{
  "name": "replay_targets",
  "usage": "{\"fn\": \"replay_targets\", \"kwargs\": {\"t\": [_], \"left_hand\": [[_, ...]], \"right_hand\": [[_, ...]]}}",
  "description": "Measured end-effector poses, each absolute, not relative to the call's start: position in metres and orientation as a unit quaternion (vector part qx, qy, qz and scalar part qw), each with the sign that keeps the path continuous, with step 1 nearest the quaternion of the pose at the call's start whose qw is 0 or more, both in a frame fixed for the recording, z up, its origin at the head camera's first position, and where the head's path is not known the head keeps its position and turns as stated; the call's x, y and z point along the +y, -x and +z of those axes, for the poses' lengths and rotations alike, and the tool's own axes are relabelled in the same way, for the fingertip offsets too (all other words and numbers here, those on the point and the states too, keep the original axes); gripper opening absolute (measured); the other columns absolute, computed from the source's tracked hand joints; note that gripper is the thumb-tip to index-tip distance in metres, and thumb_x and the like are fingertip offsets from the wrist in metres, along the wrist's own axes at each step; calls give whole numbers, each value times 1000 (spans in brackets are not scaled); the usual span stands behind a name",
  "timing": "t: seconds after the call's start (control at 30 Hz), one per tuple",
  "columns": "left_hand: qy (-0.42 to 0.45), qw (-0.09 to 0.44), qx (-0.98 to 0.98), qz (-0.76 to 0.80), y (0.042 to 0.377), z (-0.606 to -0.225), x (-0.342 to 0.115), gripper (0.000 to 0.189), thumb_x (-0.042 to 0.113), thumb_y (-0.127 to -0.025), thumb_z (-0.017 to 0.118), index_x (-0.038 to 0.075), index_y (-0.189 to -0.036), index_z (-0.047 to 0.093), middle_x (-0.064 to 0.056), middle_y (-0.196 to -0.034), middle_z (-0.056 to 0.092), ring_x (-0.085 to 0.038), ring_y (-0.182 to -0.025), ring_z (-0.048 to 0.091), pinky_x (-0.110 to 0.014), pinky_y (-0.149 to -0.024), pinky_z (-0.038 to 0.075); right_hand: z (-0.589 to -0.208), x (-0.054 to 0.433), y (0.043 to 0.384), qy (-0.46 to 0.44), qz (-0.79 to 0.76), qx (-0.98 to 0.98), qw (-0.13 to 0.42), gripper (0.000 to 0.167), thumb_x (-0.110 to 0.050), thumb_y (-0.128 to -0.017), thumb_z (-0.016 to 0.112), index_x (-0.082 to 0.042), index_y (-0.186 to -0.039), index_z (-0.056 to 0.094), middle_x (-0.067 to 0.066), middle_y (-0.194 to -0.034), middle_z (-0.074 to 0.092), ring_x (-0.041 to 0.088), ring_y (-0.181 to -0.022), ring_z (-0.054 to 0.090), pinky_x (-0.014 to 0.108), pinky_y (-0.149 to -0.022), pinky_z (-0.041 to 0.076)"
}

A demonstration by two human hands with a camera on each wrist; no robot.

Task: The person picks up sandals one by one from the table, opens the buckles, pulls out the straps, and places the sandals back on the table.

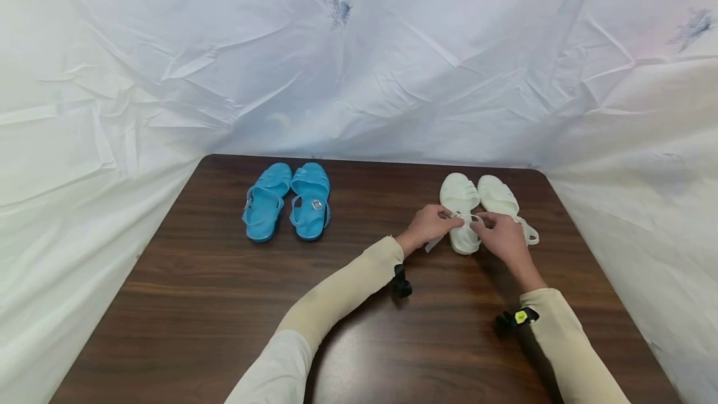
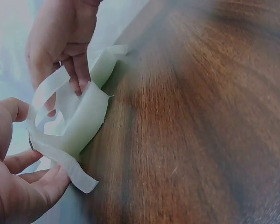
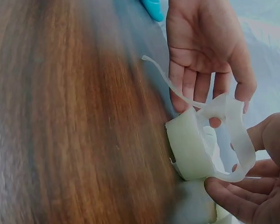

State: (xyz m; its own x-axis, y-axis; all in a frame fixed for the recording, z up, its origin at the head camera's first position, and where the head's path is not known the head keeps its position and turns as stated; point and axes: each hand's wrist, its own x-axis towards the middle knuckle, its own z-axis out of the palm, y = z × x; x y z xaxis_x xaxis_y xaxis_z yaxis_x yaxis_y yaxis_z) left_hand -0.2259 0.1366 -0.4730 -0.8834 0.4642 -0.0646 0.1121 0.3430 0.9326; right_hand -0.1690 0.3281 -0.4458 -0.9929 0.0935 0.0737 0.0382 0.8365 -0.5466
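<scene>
1. I see the left hand (image 1: 430, 224) and right hand (image 1: 501, 237) pinching the white sandal's (image 1: 459, 189) strap (image 3: 245, 144), near the surface's (image 1: 185, 304) far right corner.
2. I judge an uneven tug could slip the strap free.

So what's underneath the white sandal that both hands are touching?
The white sandal appears to rest on the brown wood-grain table, which shows around it. The patch directly beneath is covered, so I can't see that.
</scene>
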Motion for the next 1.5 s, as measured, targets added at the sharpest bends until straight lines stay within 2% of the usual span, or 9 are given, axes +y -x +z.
{"fn": "replay_targets", "kwargs": {"t": [0.17,0.3,0.43,0.53,0.8,0.97,1.2,1.5], "left_hand": [[-162,167,797,557,225,-475,136,43,45,-95,71,12,-122,71,0,-113,70,-11,-91,66,-30,-77,55],[-159,164,792,566,224,-476,134,41,42,-93,74,13,-121,72,1,-110,71,-10,-88,65,-29,-75,55],[-154,163,779,585,223,-477,128,38,36,-92,77,11,-120,72,-2,-117,71,-13,-100,67,-27,-77,55],[-152,165,771,596,221,-474,120,39,35,-91,78,11,-122,72,-3,-126,69,-15,-112,66,-26,-81,55],[-174,162,766,597,208,-457,80,43,35,-92,78,9,-125,70,-7,-133,67,-16,-116,66,-27,-83,57],[-169,156,773,591,194,-451,50,44,37,-92,77,12,-126,69,-7,-135,65,-19,-123,63,-31,-89,57],[-157,139,796,568,168,-446,10,45,39,-91,77,12,-127,70,-6,-133,67,-20,-123,63,-35,-95,56],[-155,134,802,562,136,-444,-32,43,38,-92,77,12,-125,71,-5,-129,69,-21,-122,65,-38,-95,56]], "right_hand": [[-449,329,173,40,293,-954,39,41,-26,-101,61,4,-129,67,28,-122,68,44,-107,66,53,-82,55],[-451,327,173,38,306,-950,53,33,-20,-100,63,4,-121,71,25,-113,72,41,-101,69,40,-73,55],[-451,322,171,30,324,-943,74,28,-16,-99,65,4,-117,73,23,-106,75,37,-97,71,28,-67,52],[-447,315,168,26,336,-938,80,28,-16,-99,66,4,-117,73,22,-104,75,35,-94,72,25,-64,52],[-429,289,155,16,372,-927,52,36,-27,-101,66,0,-124,71,23,-111,73,33,-97,70,31,-70,53],[-424,268,147,0,389,-920,39,38,-32,-101,66,-3,-125,72,19,-112,74,32,-100,70,32,-73,54],[-427,236,134,-30,415,-908,37,30,-28,-97,72,-7,-118,76,10,-104,77,24,-96,73,27,-70,56],[-431,203,110,-75,460,-884,13,23,-19,-95,75,-5,-113,77,9,-100,77,17,-87,73,25,-65,57]]}}
